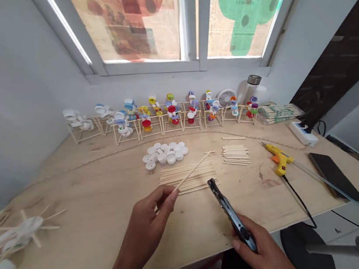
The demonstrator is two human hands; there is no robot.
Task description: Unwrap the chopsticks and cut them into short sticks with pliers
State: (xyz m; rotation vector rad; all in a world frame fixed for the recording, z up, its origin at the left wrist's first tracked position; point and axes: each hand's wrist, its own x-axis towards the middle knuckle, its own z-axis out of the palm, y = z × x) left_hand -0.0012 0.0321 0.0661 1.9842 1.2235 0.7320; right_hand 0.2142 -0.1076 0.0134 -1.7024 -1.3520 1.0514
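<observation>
My left hand (151,222) pinches one thin wooden stick (193,171) that slants up to the right above a flat pile of similar sticks (188,178) on the wooden table (90,234). My right hand (261,251) grips a dark cutting tool (229,214) near the table's front edge. The tool's tip points toward the pile and sits just right of the held stick.
White bottle caps (165,153) lie beyond the sticks, and short flat sticks (235,153) to the right. A yellow glue gun (280,158), a phone (335,175) and a power strip (303,132) are at right. Stick-and-cap models (170,113) line the wall; another model (17,235) sits at left.
</observation>
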